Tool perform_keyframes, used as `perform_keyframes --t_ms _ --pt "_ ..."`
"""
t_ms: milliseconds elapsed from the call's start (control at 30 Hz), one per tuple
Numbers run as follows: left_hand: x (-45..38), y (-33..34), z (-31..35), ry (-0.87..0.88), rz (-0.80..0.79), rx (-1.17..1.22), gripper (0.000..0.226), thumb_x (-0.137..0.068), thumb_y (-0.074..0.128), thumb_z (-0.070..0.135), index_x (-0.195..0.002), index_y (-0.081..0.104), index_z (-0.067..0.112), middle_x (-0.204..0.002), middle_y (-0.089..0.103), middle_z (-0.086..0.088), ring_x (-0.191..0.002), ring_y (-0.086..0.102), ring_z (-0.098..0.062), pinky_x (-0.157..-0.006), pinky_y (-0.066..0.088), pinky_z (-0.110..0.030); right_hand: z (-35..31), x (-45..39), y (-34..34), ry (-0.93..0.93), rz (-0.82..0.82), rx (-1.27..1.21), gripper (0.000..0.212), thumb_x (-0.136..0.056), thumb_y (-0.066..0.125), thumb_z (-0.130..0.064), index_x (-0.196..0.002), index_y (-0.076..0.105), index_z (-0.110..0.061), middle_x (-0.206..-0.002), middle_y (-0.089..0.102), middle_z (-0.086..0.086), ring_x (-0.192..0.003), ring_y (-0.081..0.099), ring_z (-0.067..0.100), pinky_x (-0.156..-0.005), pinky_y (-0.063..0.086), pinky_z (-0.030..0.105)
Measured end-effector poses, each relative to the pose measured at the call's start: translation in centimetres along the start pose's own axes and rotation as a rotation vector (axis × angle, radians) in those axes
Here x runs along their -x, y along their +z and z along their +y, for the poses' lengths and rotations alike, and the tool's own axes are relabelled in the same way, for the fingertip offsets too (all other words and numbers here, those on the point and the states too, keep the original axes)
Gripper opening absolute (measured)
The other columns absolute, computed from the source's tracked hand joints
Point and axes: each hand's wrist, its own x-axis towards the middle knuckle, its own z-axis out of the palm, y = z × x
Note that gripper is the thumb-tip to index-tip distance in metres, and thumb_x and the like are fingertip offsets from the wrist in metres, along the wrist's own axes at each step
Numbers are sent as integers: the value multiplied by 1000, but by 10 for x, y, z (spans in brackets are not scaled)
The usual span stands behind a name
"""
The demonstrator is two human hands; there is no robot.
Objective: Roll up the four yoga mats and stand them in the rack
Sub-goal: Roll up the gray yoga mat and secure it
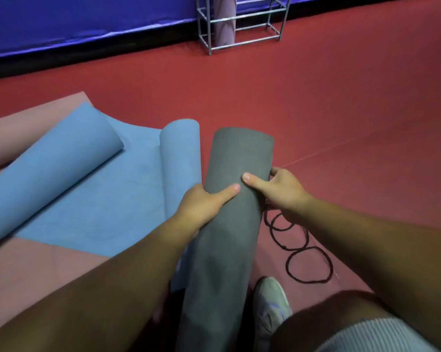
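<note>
Two hands grip a rolled grey yoga mat (pixel 229 219) at frame centre.
Left hand (pixel 204 207) and right hand (pixel 280 189) curl around it; the rack (pixel 242 24) stands at twelve o'clock, well apart.

The head camera looks forward and down, close over the forearms, toward the far rack (pixel 242 24).
</note>
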Motion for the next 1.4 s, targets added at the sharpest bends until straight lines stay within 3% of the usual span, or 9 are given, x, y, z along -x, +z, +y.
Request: perform_keyframes --t_ms 233,333,467,600,733,833,1033,1233,1400 --pt "-73 42 -48 34 -64 1 100 -49 84 81 -125 59 20 -113 73 4 -98 71 -14 -91 57 -39 82 -61 -19 63 -133 -115 32 -91 71 -26 -120 66 -12 -100 78 0 -84 76 18 -57 57 30" --pt "-109 42 -55 -73 -152 219 78 -78 73 65 -139 47 23 -101 69 1 -76 71 -7 -70 57 -26 112 -83 -22 73 -135 -170 33 -93 69 -26 -122 65 -11 -102 77 2 -82 75 14 -57 55 26" --pt "-140 48 -60 -114 -331 284 93 -63 88 53 -143 47 29 -123 72 1 -106 72 -16 -78 60 -31 139 -104 -19 69 -193 -197 37 -93 66 -31 -126 63 -14 -90 77 -9 -75 72 7 -66 58 30" --pt "-157 73 -79 -154 -195 233 95 -55 93 42 -139 50 27 -120 73 0 -103 74 -20 -88 60 -40 178 -113 -17 230 -320 -333 55 -86 59 -52 -136 55 -30 -125 70 -8 -112 68 12 -89 55 36" --pt "-170 82 -89 -203 -107 223 96 -55 95 42 -138 49 29 -119 72 1 -101 73 -19 -88 60 -41 213 -141 -9 369 -170 -464 54 -97 44 -63 -124 68 -23 -115 74 2 -103 69 21 -88 53 40" --pt "-178 78 -96 -250 -66 186 82 -68 91 36 -137 48 30 -120 70 1 -103 71 -21 -90 59 -42 250 -168 -8 307 5 -4 46 -91 52 -50 -108 75 -13 -111 73 9 -108 64 27 -98 48 40" --pt "-186 71 -105 -255 -55 189 69 -72 90 33 -131 54 26 -117 72 1 -100 73 -20 -89 60 -43 289 -176 -14 65 -264 1272 24 -82 59 -26 -101 73 -22 -106 68 0 -115 50 27 -89 39 34" --pt "-178 69 -103 -237 -46 222 65 -72 90 29 -127 55 27 -111 73 4 -90 74 -12 -67 61 -29 245 -167 -7 -57 327 503 26 -80 53 8 -88 74 -5 -92 68 12 -85 62 29 -77 48 36" --pt "-152 50 -85 -217 -6 255 70 -75 88 30 -133 48 30 -115 68 6 -99 70 -14 -76 58 -32 163 -143 -2 37 473 -163 49 -92 39 14 -83 70 -23 -76 67 3 -56 58 22 -46 48 26"
